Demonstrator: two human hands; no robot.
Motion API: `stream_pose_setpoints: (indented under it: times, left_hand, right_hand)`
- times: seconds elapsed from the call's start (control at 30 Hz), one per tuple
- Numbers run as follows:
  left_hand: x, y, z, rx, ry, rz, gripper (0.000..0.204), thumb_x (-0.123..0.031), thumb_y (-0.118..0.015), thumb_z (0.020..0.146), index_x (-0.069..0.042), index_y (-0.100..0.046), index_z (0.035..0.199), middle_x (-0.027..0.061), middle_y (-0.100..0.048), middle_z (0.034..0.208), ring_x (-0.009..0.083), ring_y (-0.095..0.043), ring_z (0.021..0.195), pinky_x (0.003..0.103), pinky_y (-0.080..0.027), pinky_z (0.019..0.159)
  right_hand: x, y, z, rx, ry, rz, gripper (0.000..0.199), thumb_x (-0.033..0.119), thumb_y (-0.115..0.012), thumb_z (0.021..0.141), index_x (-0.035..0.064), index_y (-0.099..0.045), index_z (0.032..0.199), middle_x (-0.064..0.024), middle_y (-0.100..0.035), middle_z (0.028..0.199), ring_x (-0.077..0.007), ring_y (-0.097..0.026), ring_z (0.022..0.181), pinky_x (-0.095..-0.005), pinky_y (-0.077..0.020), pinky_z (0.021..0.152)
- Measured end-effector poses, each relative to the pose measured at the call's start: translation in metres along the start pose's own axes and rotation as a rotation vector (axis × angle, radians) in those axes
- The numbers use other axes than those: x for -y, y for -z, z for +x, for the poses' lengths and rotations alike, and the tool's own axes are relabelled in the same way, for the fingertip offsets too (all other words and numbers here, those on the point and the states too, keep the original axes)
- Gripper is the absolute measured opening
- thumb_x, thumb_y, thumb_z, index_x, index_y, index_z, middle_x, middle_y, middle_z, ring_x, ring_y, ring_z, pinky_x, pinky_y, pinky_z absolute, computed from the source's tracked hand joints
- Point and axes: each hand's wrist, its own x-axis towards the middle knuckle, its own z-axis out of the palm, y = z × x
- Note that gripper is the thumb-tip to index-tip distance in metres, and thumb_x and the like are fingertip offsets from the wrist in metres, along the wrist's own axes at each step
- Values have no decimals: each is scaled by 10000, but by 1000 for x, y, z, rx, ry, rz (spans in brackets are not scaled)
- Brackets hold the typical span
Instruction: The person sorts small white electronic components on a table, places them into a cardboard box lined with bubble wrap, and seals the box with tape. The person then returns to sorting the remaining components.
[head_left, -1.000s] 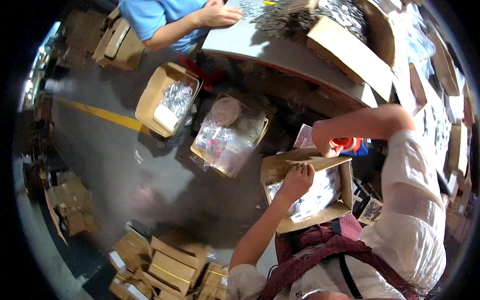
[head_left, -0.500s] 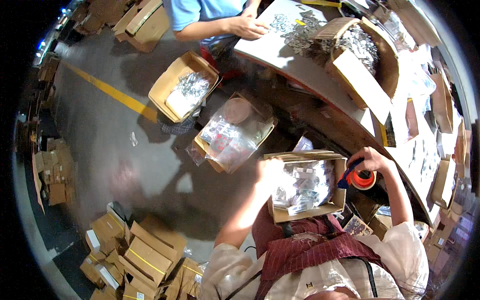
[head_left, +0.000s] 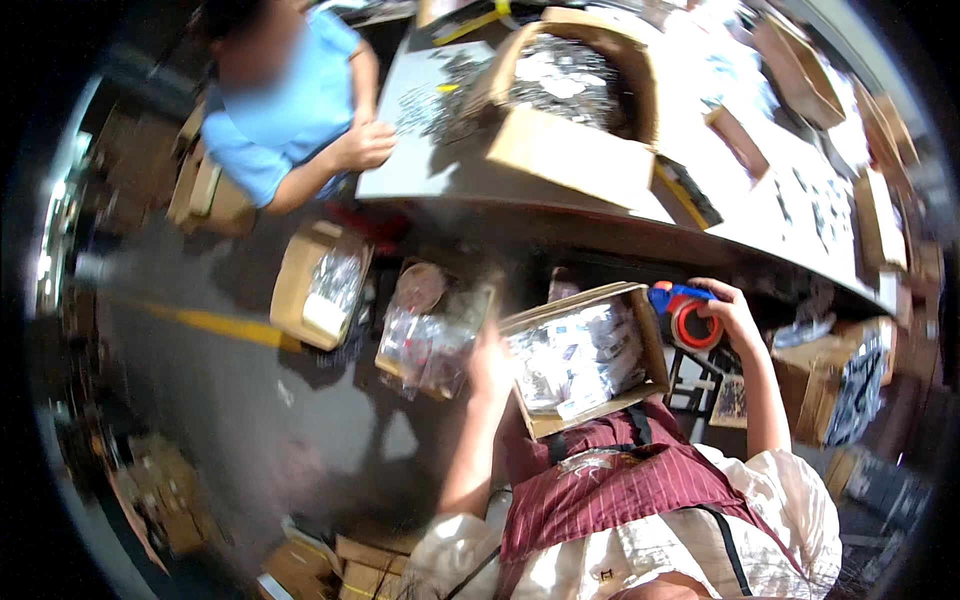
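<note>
An open cardboard box (head_left: 598, 408) sits on my lap, tilted up at its right side. Small clear plastic packets (head_left: 580, 362) fill it. My left hand (head_left: 489, 368) is at the box's left wall; motion smears its fingers, so their grip does not show. Off the box's far right corner, my right hand (head_left: 730, 306) is closed around a tape dispenser (head_left: 664, 297) with a blue body and a red-orange roll ring. The dispenser hangs in the air beside the box's right wall.
A white worktable (head_left: 690, 165) runs across the far side, with a big box (head_left: 570, 155) of metal parts on it. A co-worker in a blue shirt (head_left: 265, 135) is at its left end. Two filled boxes, one tan (head_left: 292, 275) and one plastic-covered (head_left: 430, 345), stand left of mine.
My view has turned, bringing more of the co-worker into the picture. The box on my lap now sits more tilted. My left hand remains at its left side; my right hand still holds the tape dispenser.
</note>
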Motion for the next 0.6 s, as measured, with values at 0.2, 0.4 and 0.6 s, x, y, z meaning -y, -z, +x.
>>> stream_pose_setpoints:
  times: [0.2,0.4,0.6]
  left_hand:
    - [6,-32,-97,177,165,-15,352,-196,-579,950,34,-537,1213,309,-671,903,516,-651,837,574,-521,737]
    - [15,-52,-172,370,216,172,426,-369,-522,967,39,-638,1008,311,-681,859,513,-659,808,597,-512,746]
    - [-84,3,-126,739,3,608,511,-447,-490,980,0,-715,876,288,-696,880,471,-682,827,564,-525,776]
  right_hand:
    - [-55,68,-48,-406,-70,831,339,157,-618,804,23,-642,1115,-81,-708,962,-190,-677,833,-336,-568,814]
    - [-106,156,-87,-464,-86,1300,278,146,-628,828,-11,-637,1057,-116,-697,845,-189,-660,638,-250,-558,538]
    - [-124,196,-71,-532,-189,1243,240,122,-628,821,3,-638,1030,-100,-687,832,-179,-650,664,-257,-560,590]
